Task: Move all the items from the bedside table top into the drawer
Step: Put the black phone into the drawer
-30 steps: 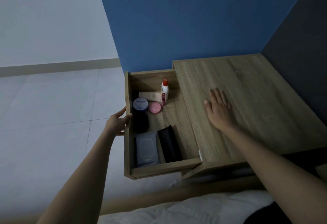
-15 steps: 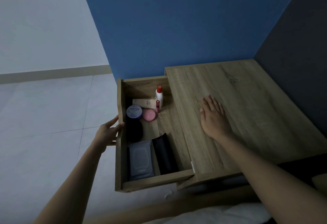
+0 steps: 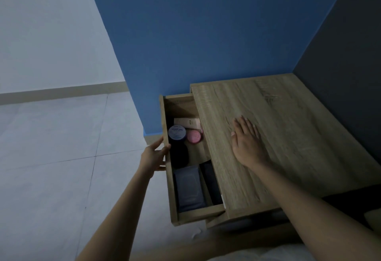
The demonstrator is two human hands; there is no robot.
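The wooden bedside table top [image 3: 292,124] has nothing on it except my right hand [image 3: 246,143], which lies flat with its fingers apart. The drawer [image 3: 166,116] sticks out to the left, partly open. Inside it lie a white tube [image 3: 186,123], a blue-lidded jar [image 3: 176,133], a pink round tin [image 3: 194,136], a black round item [image 3: 180,154], a grey wipes pack [image 3: 188,188] and a black case [image 3: 210,182]. My left hand [image 3: 153,158] grips the drawer's front panel, thumb at its top rim.
A blue wall [image 3: 195,33] stands behind the table and a dark panel [image 3: 346,54] runs along its right side. Pale tiled floor [image 3: 61,147] spreads to the left. White bedding [image 3: 257,254] shows at the bottom edge.
The drawer has slid further in under the table top, pushed by my left hand. The red-capped bottle at its back is now hidden. My right hand stays flat on the top.
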